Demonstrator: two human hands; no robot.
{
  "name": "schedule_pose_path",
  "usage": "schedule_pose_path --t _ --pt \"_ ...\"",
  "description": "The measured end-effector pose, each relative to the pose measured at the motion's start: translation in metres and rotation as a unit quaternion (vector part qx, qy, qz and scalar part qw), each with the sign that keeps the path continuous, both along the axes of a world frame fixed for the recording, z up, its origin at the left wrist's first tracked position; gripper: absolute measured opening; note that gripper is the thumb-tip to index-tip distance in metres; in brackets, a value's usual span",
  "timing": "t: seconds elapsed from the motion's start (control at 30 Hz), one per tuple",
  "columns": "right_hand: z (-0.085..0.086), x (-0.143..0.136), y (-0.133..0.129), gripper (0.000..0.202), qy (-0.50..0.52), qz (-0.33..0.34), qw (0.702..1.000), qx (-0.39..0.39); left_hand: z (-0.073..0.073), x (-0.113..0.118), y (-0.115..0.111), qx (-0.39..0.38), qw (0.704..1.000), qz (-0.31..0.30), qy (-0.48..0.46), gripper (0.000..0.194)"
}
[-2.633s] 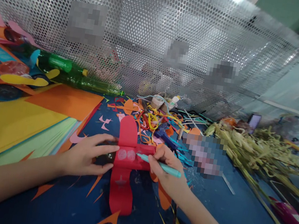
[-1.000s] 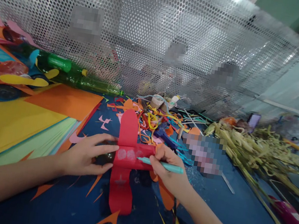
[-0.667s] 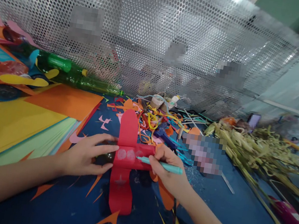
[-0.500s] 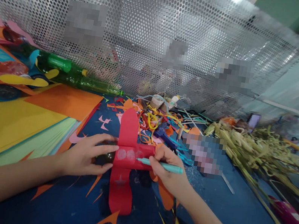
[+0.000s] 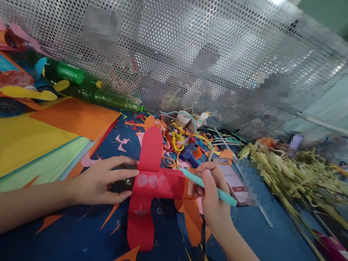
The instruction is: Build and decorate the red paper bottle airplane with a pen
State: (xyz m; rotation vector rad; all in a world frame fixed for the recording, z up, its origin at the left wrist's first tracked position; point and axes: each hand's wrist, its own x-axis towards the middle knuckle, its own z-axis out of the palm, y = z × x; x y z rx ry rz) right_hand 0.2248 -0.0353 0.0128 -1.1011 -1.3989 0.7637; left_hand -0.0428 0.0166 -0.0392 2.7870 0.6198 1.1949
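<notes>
A plastic bottle wrapped in red paper, shaped like a toy airplane [image 5: 167,187], lies on the blue table with one wing pointing away and one toward me. My left hand [image 5: 97,180] grips its dark, uncovered bottle end [image 5: 125,183] between thumb and fingers. Several pale round marks show on the red body, and a pale star is drawn on the near wing. In my right hand [image 5: 214,195] is a turquoise marker [image 5: 211,186], its tip raised near the body's right end. Orange paper pieces [image 5: 192,222] spread at that end.
Stacked coloured paper [image 5: 19,140] lies left, with green bottles [image 5: 99,96] behind it. Paper scraps and a blue glue gun [image 5: 190,154] sit beyond the airplane. A phone [image 5: 232,182] and dried husks [image 5: 301,169] are at right. Perforated metal [image 5: 164,26] borders the table's far side.
My right hand and the marker have moved right and lifted off the red body. A third round mark now shows uncovered there. The left hand has kept its hold.
</notes>
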Motion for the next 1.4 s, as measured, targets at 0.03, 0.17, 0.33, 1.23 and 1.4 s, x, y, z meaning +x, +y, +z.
schedule_pose_path --t 0.03,0.17,0.33,1.23,1.4 --pt "0.0 0.0 -0.002 0.016 -0.026 -0.008 1.0 0.011 0.0 0.0 0.0 0.0 1.0 -0.001 -0.001 0.036" --pt "-0.004 0.001 -0.007 0.028 -0.128 0.014 0.991 0.034 0.001 0.0 0.0 -0.002 1.0 0.0 -0.007 0.038" --pt "-0.01 -0.001 -0.003 0.024 -0.115 0.04 0.991 -0.058 0.002 0.001 -0.001 0.0 1.0 0.005 -0.006 0.039" --pt "-0.016 0.003 0.005 0.025 -0.14 0.029 0.987 -0.066 0.001 0.0 0.0 -0.003 1.0 0.009 -0.009 0.04" --pt "-0.016 0.002 0.005 0.027 -0.152 0.032 0.986 -0.067 0.001 0.0 0.0 -0.002 1.0 0.005 -0.009 0.04"
